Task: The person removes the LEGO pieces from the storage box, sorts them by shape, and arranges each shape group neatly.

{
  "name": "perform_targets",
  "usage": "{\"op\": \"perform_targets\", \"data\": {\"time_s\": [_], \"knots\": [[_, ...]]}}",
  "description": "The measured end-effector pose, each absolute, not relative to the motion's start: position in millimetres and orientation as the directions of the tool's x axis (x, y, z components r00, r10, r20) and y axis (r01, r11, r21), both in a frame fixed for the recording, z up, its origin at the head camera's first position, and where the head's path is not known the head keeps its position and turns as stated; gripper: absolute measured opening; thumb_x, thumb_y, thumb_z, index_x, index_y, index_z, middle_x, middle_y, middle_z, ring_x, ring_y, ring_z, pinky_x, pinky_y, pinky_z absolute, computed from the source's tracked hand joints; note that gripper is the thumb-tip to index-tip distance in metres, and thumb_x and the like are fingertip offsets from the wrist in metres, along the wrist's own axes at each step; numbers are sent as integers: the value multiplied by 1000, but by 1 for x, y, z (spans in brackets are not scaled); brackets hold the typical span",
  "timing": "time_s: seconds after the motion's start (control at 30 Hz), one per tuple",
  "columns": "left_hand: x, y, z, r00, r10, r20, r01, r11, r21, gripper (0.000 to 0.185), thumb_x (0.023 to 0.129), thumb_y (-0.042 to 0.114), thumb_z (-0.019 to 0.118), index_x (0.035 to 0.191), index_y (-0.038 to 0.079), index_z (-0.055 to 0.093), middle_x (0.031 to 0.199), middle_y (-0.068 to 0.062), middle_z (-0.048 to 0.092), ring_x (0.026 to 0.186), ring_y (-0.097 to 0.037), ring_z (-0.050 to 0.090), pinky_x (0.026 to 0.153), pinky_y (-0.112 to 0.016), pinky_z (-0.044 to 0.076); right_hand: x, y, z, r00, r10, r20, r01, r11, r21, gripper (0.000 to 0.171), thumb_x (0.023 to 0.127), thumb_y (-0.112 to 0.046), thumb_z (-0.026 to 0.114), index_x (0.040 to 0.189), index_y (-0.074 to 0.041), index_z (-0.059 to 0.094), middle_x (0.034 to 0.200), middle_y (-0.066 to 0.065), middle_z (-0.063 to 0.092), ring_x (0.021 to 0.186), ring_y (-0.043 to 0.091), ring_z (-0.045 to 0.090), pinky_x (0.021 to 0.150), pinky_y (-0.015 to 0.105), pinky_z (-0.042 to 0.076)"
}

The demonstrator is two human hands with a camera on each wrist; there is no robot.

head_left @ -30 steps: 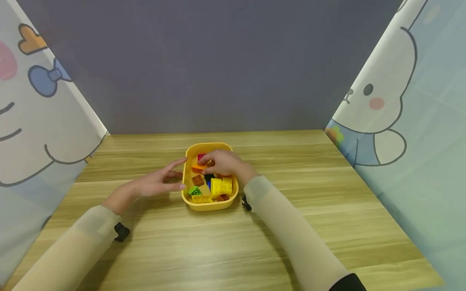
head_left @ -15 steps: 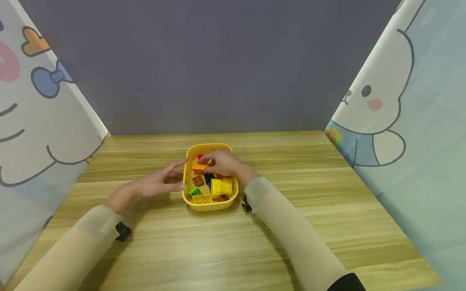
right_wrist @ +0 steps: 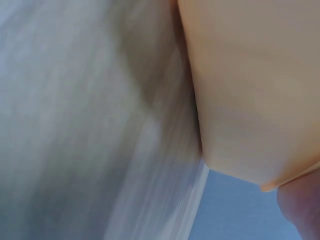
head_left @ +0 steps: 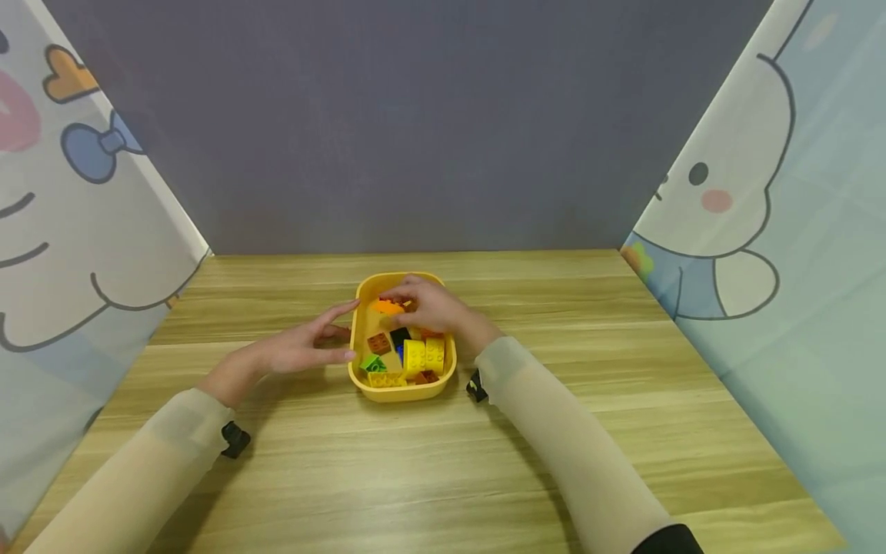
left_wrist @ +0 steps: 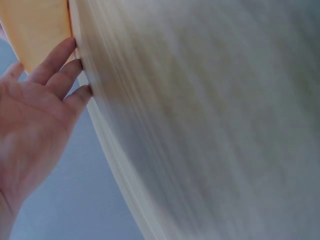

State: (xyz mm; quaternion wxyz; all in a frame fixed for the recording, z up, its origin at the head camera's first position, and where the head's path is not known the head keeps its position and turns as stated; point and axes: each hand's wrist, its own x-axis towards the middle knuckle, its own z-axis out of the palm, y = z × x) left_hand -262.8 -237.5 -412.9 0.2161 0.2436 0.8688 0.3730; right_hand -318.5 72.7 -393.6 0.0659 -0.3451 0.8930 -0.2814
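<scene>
A yellow tub [head_left: 394, 392] of toy bricks sits mid-table. My right hand [head_left: 418, 304] reaches into its far end and pinches an orange brick [head_left: 384, 307], lifted a little above the others. Yellow [head_left: 423, 355], brown [head_left: 378, 343], green [head_left: 372, 363] and black [head_left: 399, 336] bricks lie below. My left hand [head_left: 304, 346] rests with straight fingers against the tub's left wall; the left wrist view shows the fingertips [left_wrist: 67, 75] touching the tub wall [left_wrist: 40, 25]. The right wrist view shows only the tub's outer wall [right_wrist: 250, 90], blurred.
The wooden table [head_left: 443, 462] stretches around the tub. A dark grey wall [head_left: 415, 123] closes the back, and cartoon-printed curtains [head_left: 761, 200] stand along both sides.
My right hand has closed on the orange brick and raised it slightly toward the tub's far end. The left hand has stayed against the tub.
</scene>
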Motion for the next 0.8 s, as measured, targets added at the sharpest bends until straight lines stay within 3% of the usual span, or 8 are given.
{"op": "perform_targets", "data": {"time_s": [0.13,0.23,0.43,0.6,0.8], "knots": [[-263,-237,-412,-789,583,-195,260,604,753,98,106,50,71,178,37,5,167,-29,48,154,-56,45,121,-79,38,-319,75,-391,-750,-653,107,-583,575,-574,46,105,-19,77,150,-19,69,128,5,58,110,20,59,101,34,58],[-263,-237,-411,-790,582,-193,258,602,756,97,106,50,71,178,36,6,167,-29,48,154,-55,45,122,-78,37,-319,75,-391,-752,-650,114,-578,565,-589,43,104,-20,78,147,-19,71,133,6,56,115,19,60,104,33,60],[-263,-237,-411,-783,594,-182,272,590,760,98,107,47,70,178,31,5,168,-31,46,155,-57,43,121,-79,37,-320,74,-391,-742,-661,116,-593,565,-573,40,104,-22,79,144,-20,73,148,7,62,120,21,62,104,36,58],[-264,-236,-411,-786,592,-181,268,589,762,98,107,47,71,178,31,5,168,-30,47,155,-57,43,121,-80,36,-320,73,-392,-745,-653,139,-595,555,-582,42,103,-21,80,144,-19,72,146,6,64,119,22,61,105,40,56],[-263,-236,-411,-789,585,-189,260,596,760,99,106,49,71,178,32,6,167,-30,48,155,-57,44,122,-80,35,-319,78,-388,-767,-621,164,-573,548,-609,40,104,-21,79,144,-21,72,151,5,63,130,23,62,114,45,55]]}}
